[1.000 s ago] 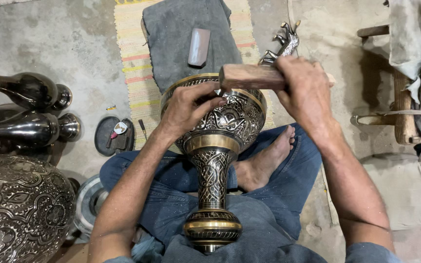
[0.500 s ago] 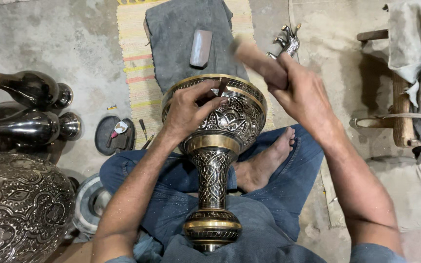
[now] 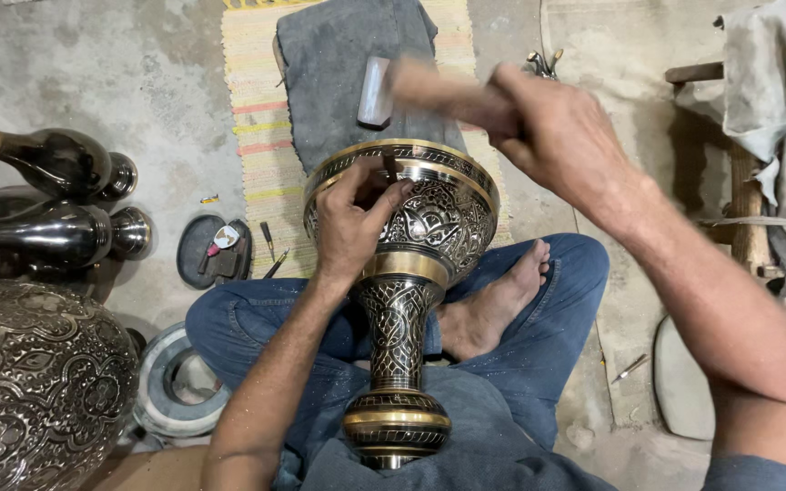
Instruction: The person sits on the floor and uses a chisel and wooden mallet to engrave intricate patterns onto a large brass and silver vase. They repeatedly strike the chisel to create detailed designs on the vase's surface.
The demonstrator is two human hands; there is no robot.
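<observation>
Nearest the camera, the dark engraved metal vase with brass-coloured bands [image 3: 399, 300] is lying across the person's lap, its foot toward the body and its wide bowl pointing away, propped between the crossed legs in blue jeans [image 3: 539, 309] so that the upper rim is facing the hands. The left hand [image 3: 354, 221] is resting on the bowl just under the rim, fingers pressed together and pinching a small dark metal tool [image 3: 391, 167] upright against the engraved surface, seemingly to keep its tip on the pattern. Above and to the right, the right hand [image 3: 561, 136] is closing around a blurred wooden mallet [image 3: 438, 91], raised clear of the vase and above the pinched tool. Farther off, a grey folded cloth [image 3: 347, 73] is lying on a striped mat [image 3: 261, 136], and dark polished metal vessels [image 3: 47, 195] are resting on the concrete floor [image 3: 120, 64] at left
</observation>
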